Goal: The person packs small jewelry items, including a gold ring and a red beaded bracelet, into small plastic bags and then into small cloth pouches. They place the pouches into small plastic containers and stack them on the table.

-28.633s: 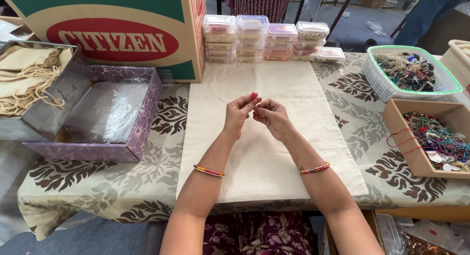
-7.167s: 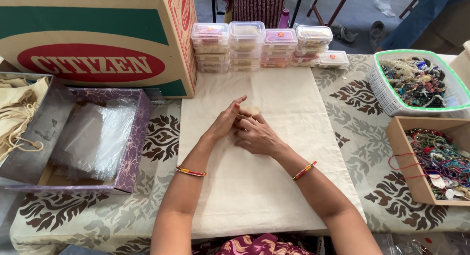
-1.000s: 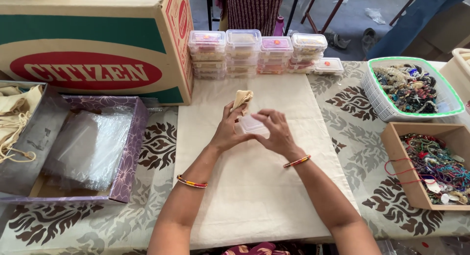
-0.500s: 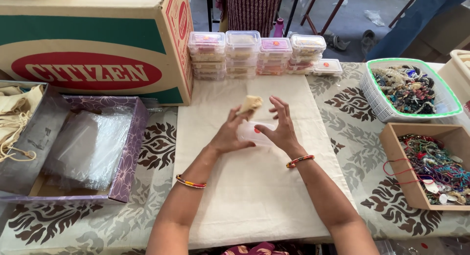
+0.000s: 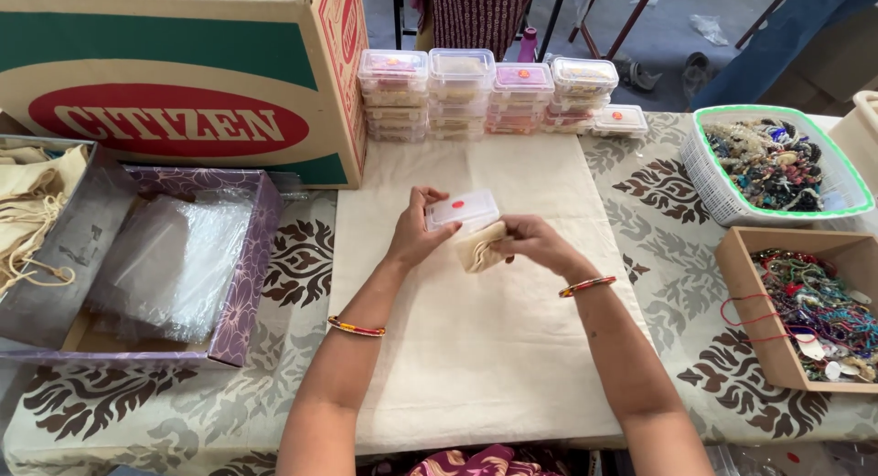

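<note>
A: What do the hands hold?
B: The left hand (image 5: 416, 234) pinches a small clear plastic box (image 5: 462, 208), fingers closed on its left end; the right hand (image 5: 535, 243) grips a beige cloth pouch (image 5: 479, 248), just below the box and touching it.

A: How is this step done well?
B: Judged here: keep the pouch mouth spread and the box level.

A: And around them?
B: A cream cloth (image 5: 476, 348) under the fingers, on a patterned tablecloth (image 5: 293, 256). Beyond the fingertips, stacked lidded containers (image 5: 485, 96); left, a large cardboard carton (image 5: 183, 74); right, a bead basket (image 5: 777, 165).
</note>
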